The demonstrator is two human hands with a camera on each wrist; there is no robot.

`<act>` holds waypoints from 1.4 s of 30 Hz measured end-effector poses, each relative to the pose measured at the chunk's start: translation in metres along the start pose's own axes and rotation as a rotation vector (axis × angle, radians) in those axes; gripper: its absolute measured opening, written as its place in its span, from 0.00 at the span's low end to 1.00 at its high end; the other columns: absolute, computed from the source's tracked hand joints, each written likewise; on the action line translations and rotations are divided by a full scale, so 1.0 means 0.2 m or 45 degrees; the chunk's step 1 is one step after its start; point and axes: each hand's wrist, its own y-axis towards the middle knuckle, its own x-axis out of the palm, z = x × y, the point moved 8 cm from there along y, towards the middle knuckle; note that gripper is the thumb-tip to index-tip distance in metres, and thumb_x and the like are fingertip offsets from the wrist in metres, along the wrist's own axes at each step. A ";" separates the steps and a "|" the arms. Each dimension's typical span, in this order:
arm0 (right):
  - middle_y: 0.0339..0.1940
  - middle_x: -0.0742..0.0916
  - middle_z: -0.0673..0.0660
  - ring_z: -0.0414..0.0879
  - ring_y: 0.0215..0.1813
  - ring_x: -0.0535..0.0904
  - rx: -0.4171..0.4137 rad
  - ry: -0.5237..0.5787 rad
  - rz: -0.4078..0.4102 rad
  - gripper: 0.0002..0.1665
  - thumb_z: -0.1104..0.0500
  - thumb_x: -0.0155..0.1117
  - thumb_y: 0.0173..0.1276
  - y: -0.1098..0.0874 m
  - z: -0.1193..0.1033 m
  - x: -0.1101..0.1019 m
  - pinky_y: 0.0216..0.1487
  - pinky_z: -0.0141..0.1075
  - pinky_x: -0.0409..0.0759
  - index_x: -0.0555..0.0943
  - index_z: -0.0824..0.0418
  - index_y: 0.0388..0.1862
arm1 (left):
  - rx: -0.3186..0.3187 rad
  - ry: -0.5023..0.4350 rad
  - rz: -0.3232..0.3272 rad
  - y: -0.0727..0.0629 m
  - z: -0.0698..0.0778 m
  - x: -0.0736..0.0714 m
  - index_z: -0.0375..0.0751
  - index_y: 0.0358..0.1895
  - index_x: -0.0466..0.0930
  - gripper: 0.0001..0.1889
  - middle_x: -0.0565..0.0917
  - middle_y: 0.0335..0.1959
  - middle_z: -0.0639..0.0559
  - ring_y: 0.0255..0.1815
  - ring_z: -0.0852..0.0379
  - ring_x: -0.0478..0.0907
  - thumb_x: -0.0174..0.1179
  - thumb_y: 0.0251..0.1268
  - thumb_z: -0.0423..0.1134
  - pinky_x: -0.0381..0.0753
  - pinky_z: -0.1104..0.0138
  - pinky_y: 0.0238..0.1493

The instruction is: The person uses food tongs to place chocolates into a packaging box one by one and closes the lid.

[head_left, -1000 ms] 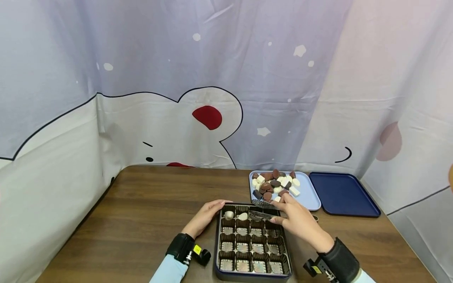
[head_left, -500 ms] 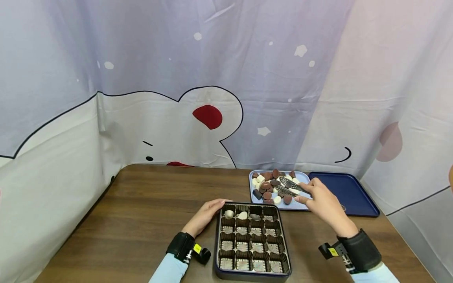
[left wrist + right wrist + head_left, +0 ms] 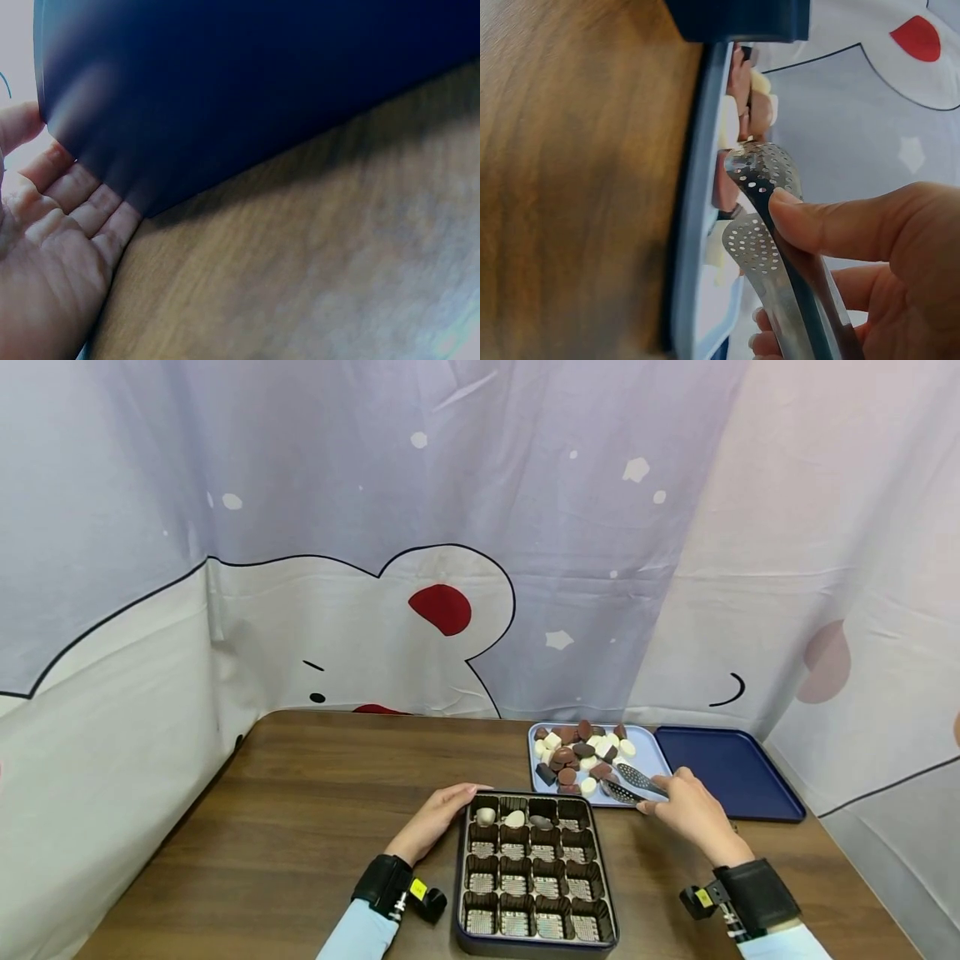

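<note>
right hand [image 3: 693,814] grasps tongs [image 3: 641,780], tips apart | chocolates [image 3: 564,756] on light-blue tray [image 3: 654,758] | left hand [image 3: 431,820] flat-fingered against box [image 3: 536,946] | risk: off-centre pinch could skid one off

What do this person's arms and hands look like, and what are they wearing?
The left hand and right hand are bare, without gloves. Each wrist has a wide black band carrying a small rounded black module with a yellow marking. Light blue sleeves show below the bands. No cable is clearly visible.
</note>
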 end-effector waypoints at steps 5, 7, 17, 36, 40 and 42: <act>0.35 0.74 0.65 0.53 0.35 0.71 -0.021 0.005 0.020 0.36 0.49 0.69 0.57 0.02 0.02 0.03 0.29 0.42 0.69 0.76 0.72 0.58 | -0.002 0.001 0.015 0.00 0.00 0.00 0.50 0.61 0.76 0.22 0.77 0.60 0.53 0.64 0.56 0.70 0.43 0.74 0.55 0.61 0.55 0.69; 0.34 0.74 0.64 0.52 0.34 0.71 -0.043 0.003 0.040 0.34 0.49 0.68 0.57 0.02 0.01 0.04 0.27 0.41 0.68 0.77 0.71 0.56 | 0.007 -0.018 0.012 0.01 0.00 0.00 0.48 0.61 0.76 0.23 0.77 0.60 0.51 0.64 0.55 0.70 0.43 0.75 0.54 0.61 0.57 0.68; 0.34 0.74 0.64 0.53 0.33 0.73 -0.043 0.000 0.084 0.29 0.53 0.67 0.60 0.03 0.01 0.07 0.29 0.46 0.71 0.78 0.72 0.55 | 0.037 -0.012 0.008 0.01 0.02 0.00 0.44 0.62 0.75 0.23 0.77 0.61 0.48 0.66 0.53 0.68 0.43 0.75 0.52 0.58 0.55 0.70; 0.34 0.75 0.64 0.51 0.31 0.70 -0.115 -0.005 0.189 0.29 0.54 0.67 0.61 -0.02 -0.06 -0.07 0.26 0.43 0.69 0.78 0.73 0.55 | 0.005 -0.005 0.011 0.00 0.00 0.00 0.49 0.61 0.76 0.22 0.78 0.60 0.53 0.65 0.56 0.69 0.43 0.75 0.54 0.59 0.55 0.70; 0.34 0.73 0.62 0.48 0.31 0.67 -0.129 0.015 0.199 0.30 0.54 0.66 0.62 -0.05 -0.12 -0.09 0.26 0.38 0.66 0.76 0.73 0.57 | 0.014 -0.001 0.006 0.00 0.00 0.00 0.47 0.62 0.75 0.22 0.77 0.60 0.51 0.65 0.56 0.69 0.43 0.75 0.53 0.60 0.57 0.69; 0.33 0.73 0.60 0.47 0.30 0.66 -0.143 0.016 0.214 0.30 0.54 0.67 0.62 -0.07 -0.15 -0.10 0.26 0.37 0.65 0.77 0.72 0.57 | 0.022 0.005 0.003 0.01 0.00 0.00 0.46 0.62 0.75 0.23 0.77 0.61 0.50 0.65 0.56 0.69 0.43 0.75 0.53 0.61 0.58 0.69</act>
